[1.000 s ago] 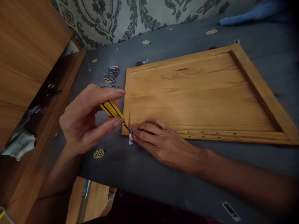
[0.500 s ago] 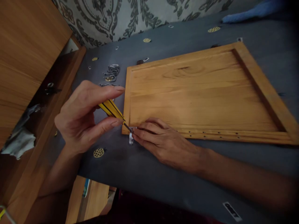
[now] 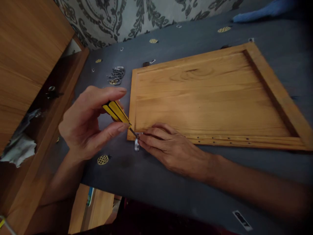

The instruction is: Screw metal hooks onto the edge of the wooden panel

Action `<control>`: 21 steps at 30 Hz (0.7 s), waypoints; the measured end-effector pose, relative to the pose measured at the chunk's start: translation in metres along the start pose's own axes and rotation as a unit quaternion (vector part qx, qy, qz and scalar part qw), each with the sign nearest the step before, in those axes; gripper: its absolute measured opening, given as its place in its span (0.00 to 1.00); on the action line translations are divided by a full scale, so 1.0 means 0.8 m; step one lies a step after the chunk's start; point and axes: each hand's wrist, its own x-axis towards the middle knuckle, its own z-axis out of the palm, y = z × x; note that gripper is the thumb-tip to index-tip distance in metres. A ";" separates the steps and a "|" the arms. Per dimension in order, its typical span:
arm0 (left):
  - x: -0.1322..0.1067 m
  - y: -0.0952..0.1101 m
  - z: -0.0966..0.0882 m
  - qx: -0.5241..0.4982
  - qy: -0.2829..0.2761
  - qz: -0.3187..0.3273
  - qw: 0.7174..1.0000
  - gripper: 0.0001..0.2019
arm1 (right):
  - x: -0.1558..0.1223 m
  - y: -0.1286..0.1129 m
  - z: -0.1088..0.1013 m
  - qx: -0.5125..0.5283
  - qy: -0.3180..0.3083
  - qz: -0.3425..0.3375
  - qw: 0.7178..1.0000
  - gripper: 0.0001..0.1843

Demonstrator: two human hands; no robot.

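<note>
My left hand [image 3: 89, 125] holds a yellow-and-black screwdriver [image 3: 117, 113] by its handle, the forefinger lifted off it. The screwdriver's thin shaft slants down to a small silvery metal hook [image 3: 137, 144] at the near left corner of a framed wooden panel [image 3: 200, 98]. My right hand [image 3: 168, 148] lies over the panel's near edge, fingers together, with its fingertips pressed on the hook. Part of the hook and any screw there are hidden by these fingertips. Along the same edge, several small dark holes run to the right.
A cluster of metal hooks [image 3: 116, 75] lies beyond the panel's left side on the dark patterned cloth [image 3: 158, 186]. A blue cloth [image 3: 266, 12] is at the far right. To the left stands a wooden cabinet [image 3: 26, 62] with a recess holding a crumpled bag [image 3: 22, 150].
The screwdriver handle has turned slightly in my left hand, and the forefinger has drawn back a little. My right hand and the hook stay in place.
</note>
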 end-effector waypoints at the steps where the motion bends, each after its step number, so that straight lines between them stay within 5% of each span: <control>1: 0.001 0.000 0.000 0.006 0.010 0.013 1.000 0.23 | 0.000 0.000 0.000 -0.003 -0.001 0.000 1.000 0.18; 11: -0.004 0.009 -0.001 -0.019 0.005 -0.075 0.997 0.23 | 0.000 -0.001 0.001 0.005 0.010 0.000 1.000 0.17; 17: 0.000 0.001 0.001 0.005 0.022 -0.011 1.000 0.23 | -0.001 0.000 0.001 -0.001 0.003 -0.002 1.000 0.18; 21: 0.000 0.003 -0.001 -0.001 0.010 -0.044 0.999 0.22 | -0.001 0.000 0.000 -0.001 0.006 0.000 1.000 0.19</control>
